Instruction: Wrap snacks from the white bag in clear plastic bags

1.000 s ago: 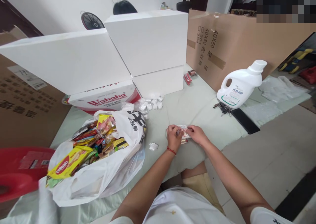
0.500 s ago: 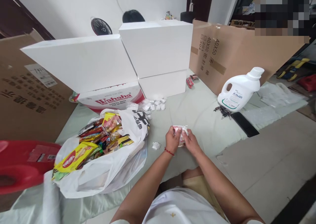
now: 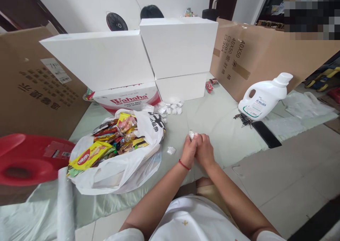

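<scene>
My left hand [image 3: 190, 149] and my right hand [image 3: 205, 149] are pressed together over the green cloth. A small crumpled white packet [image 3: 191, 134] pokes out above the left fingers, and the fingers of both hands close round it. Most of the packet is hidden. Just left of my hands lies one small clear-and-white packet [image 3: 171, 150]. Farther back, several small white packets [image 3: 174, 108] sit in a cluster before the white boxes [image 3: 180, 87]. A white plastic bag [image 3: 106, 179] full of wrapped snacks [image 3: 92, 155] stands to the left.
A red jug [image 3: 34, 159] and a plastic roll [image 3: 66, 205] are at the left. Cardboard boxes [image 3: 252, 56] flank the table. On the right are a white detergent bottle [image 3: 261, 99], keys [image 3: 243, 119] and a black phone [image 3: 266, 134]. Red packets [image 3: 209, 87] lie at the back.
The flat reddish packet held between both hands is now a small crumpled white bundle. My hands have closed together around it. The view has shifted slightly left.
</scene>
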Tool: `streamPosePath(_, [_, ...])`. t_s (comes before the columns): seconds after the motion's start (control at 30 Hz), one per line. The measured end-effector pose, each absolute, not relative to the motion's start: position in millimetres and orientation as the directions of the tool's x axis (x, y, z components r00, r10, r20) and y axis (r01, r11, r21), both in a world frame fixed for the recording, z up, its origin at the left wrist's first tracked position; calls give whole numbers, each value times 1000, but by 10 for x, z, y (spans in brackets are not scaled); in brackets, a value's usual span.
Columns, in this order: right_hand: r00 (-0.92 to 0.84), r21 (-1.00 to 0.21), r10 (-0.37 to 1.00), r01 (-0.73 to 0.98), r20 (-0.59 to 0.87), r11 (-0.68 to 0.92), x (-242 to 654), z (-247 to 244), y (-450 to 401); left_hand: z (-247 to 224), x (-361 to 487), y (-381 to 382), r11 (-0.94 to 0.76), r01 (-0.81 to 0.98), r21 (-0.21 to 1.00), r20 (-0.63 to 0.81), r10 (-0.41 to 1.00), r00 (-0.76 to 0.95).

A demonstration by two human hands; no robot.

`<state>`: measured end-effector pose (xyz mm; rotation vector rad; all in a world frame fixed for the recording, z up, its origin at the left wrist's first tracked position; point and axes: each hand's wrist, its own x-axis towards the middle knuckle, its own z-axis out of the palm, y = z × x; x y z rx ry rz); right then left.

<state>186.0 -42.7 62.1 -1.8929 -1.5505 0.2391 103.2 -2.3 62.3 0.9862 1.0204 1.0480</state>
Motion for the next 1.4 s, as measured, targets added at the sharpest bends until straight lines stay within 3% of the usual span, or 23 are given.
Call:
streamPosePath(0.07, [99, -674, 954, 728, 284, 125, 1818, 625, -502, 620, 958, 64, 330, -325, 886, -301, 944, 138])
streamPosePath(0.13, [48, -791, 959, 577, 280, 202, 1850, 612, -554, 605, 843, 152, 381, -395, 836, -365, 923, 118])
streamPosePath(0.27, [265, -990, 964, 143, 30, -9, 1961, 588, -556, 632, 713, 160, 421, -456, 784, -340, 906, 252])
streamPosePath(0.37, [143, -985, 981, -134, -129, -110, 1934, 572, -576, 664, 754, 52, 449, -405, 797, -313, 879, 359])
streamPosePath(0.43, [117, -969, 975, -183, -189, -166, 1916, 551, -662, 646, 748, -25, 426, -320, 846, -309, 882, 356])
streamPosePath(0.6, [203, -937, 915, -39, -348, -347, 2360, 503, -933, 533, 272, -318, 213, 34, 976, -215, 940, 267])
streamPosePath(0.67, [226, -901, 879, 14, -420, -434, 2756, 530, -841, 520, -46, -496, 120, 103, 987, -148, 929, 338])
streamPosePath(0.77, [352, -798, 771, 99, -530, -594, 3411, 725, -313, 541, -481, -739, 87, 243, 966, -154, 951, 270])
streamPosePath(0.87, [594, -810, 697, 124, -402, -573, 3934, 1153, 538, 579, -773, -903, 153, 354, 923, -224, 960, 167])
streamPosePath(1.03, [633, -896, 753, 213, -177, -390, 3978, 1777, 1756, 592, -1023, -1113, 222, 414, 883, -266, 963, 51])
streamPosePath(1.13, [505, -916, 861, 309, -69, -254, 3351, 1725, 2121, 542, -1129, -1232, 211, 439, 873, -263, 963, 61])
streamPosePath(1.23, [244, -914, 970, 389, -17, -114, 2366, 1482, 2349, 505, -1229, -1303, 203, 473, 858, -268, 961, 72])
streamPosePath(1.3, [-148, -796, 980, 574, 130, 192, 1673, 1342, 2482, 514, -1285, -1317, 202, 481, 853, -264, 963, 62])
streamPosePath(1.33, [-245, -718, 953, 629, 180, 298, 1359, 1294, 2545, 529, -1308, -1318, 203, 481, 853, -260, 964, 54])
streamPosePath(1.4, [-307, -584, 931, 726, 198, 363, 848, 1241, 2657, 571, -1346, -1317, 205, 475, 855, -250, 968, 32])
